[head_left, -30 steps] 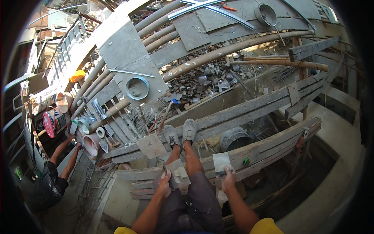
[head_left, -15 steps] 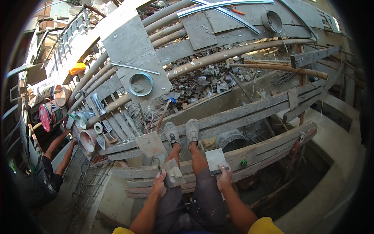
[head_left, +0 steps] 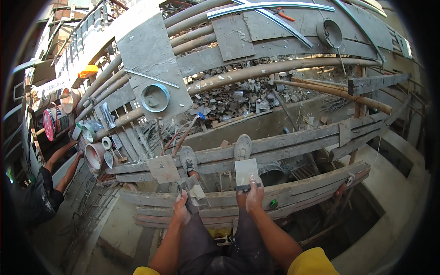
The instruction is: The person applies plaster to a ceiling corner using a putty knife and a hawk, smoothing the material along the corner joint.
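Note:
My left hand (head_left: 181, 208) is closed round a plastering trowel (head_left: 203, 201), whose flat metal plate carries a pale lump of putty (head_left: 197, 191). To its right, my right hand (head_left: 254, 196) grips a wide putty knife (head_left: 246, 168) with a pale, nearly square blade and a dark strip along the near edge. The two tools are apart, held over my legs. Both shoes stand on the weathered planks (head_left: 215, 166), the left shoe (head_left: 188, 159) beside a square board (head_left: 163, 169) and the right shoe (head_left: 243, 147) farther right.
Gaps open between the planks and the nearer beam (head_left: 316, 178). Ahead, a bucket (head_left: 155, 97) of grey mix stands on a board, past a rubble-filled gap (head_left: 243, 98). Another bucket (head_left: 329, 33) is far right. At left, a co-worker's arms (head_left: 68, 172) reach beside a tub (head_left: 95, 156).
My feet have moved wider apart, the right one to the right. Both hands have come slightly up and left in view, still holding their tools. The whole view has shifted a little.

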`<state>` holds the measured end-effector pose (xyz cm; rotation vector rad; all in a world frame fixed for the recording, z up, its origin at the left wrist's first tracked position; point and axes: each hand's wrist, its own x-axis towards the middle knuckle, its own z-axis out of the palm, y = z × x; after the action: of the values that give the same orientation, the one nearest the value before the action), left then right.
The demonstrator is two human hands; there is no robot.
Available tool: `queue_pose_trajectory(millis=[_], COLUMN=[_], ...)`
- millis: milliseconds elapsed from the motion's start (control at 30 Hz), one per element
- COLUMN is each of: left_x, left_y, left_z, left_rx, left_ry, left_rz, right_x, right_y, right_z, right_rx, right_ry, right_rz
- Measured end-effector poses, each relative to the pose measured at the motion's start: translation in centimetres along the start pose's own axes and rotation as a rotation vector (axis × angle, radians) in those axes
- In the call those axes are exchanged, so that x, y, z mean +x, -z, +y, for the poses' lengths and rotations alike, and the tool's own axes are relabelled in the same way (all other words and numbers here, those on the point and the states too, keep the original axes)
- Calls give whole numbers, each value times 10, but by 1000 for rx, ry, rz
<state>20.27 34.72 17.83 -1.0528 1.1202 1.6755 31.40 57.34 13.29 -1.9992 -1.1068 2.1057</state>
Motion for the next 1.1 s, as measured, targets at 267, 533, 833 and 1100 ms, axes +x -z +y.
queue_pose_trajectory(millis=[267, 533, 833, 1100], left_x=[144, 168, 158, 154], left_y=[-71, -118, -120, -125], left_z=[-25, 51, 97, 112], left_rx=[-56, 213, 252, 155], left_ry=[-169, -238, -449, -516], left_rz=[-112, -264, -390, -586], right_x=[113, 155, 131, 98], right_y=[-38, -54, -49, -75], right_z=[-76, -115, -138, -161], right_rx=[235, 84, -51, 32], right_ry=[30, 339, 844, 1068], right_rz=[86, -203, -274, -590])
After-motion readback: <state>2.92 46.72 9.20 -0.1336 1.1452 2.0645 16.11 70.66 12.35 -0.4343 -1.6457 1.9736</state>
